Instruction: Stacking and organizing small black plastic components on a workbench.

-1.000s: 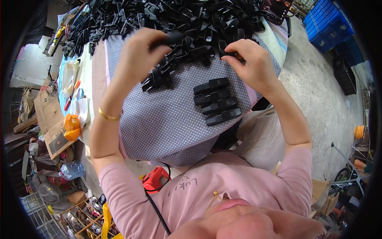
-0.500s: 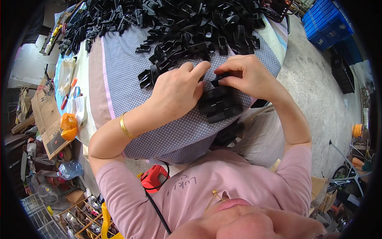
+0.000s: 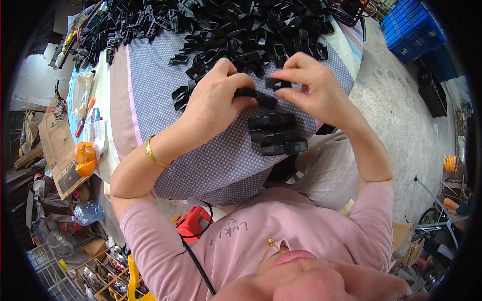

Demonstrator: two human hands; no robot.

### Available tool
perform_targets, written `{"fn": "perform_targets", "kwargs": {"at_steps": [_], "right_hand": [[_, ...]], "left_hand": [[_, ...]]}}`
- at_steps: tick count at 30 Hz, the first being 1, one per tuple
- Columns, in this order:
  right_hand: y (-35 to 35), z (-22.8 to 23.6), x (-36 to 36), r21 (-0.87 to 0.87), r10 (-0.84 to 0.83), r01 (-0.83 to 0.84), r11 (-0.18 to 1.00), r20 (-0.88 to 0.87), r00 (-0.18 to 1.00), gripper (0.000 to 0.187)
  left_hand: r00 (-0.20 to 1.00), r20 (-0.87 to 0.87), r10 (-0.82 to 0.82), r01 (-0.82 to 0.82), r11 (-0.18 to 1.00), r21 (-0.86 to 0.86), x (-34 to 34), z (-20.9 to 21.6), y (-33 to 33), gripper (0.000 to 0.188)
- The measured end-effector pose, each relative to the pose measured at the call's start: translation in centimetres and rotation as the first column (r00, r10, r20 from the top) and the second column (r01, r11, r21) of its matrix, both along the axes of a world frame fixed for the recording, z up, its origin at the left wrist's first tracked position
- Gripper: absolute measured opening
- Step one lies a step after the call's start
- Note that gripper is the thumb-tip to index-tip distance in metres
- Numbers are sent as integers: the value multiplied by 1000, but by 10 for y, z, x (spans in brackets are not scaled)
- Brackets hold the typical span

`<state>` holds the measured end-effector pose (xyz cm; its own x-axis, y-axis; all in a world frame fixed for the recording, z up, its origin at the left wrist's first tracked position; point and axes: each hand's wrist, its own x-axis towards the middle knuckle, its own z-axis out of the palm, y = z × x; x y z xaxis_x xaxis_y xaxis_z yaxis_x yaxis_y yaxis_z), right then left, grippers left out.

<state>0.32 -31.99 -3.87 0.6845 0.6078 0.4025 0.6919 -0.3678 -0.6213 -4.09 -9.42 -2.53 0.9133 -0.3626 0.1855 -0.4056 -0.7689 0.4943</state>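
Note:
My left hand (image 3: 216,98) pinches a long black plastic part (image 3: 261,98) that slants out past its fingertips, slightly blurred. A smaller black plastic piece (image 3: 277,84) sits between the thumb and fingers of my right hand (image 3: 312,88), close to the end of the long part; I cannot tell whether they touch. Below both hands, several similar black parts lie side by side in a small stack (image 3: 277,134) near the table's edge. Beyond my fingers spreads a large heap of loose black plastic parts (image 3: 241,35).
A dotted grey-blue cloth (image 3: 201,165) covers the table. Along its left side lie a red-handled tool (image 3: 80,128), plastic bags and an orange object (image 3: 85,159). A red container (image 3: 195,222) stands below the table edge. Blue crates (image 3: 412,30) stand at far right.
My hands have moved up and apart from the small stack, uncovering it. The long black part now shows in my left hand, and the small piece in my right hand is raised.

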Motion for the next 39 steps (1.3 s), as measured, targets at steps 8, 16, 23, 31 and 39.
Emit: {"fn": "perform_targets", "kwargs": {"at_steps": [8,16,23,31,39], "right_hand": [[-3,7,-10,-152,39,-20,988,121,992,29],[13,-8,-7,-47,83,-77,996,146,986,27],[4,-7,4,11,228,-230,973,-173,958,25],[8,-13,23,-63,-207,275,959,503,839,39],[11,-15,27,-84,-191,273,958,522,831,28]], "left_hand": [[998,-68,-9,4,997,-71,-1,-1,5,23],[993,34,-111,113,993,-46,1,1,-2,20],[971,-143,-193,173,975,-141,20,11,13,19],[701,707,97,-326,925,196,119,-32,123,47],[886,328,327,-277,942,-189,129,-43,128,37]]}}
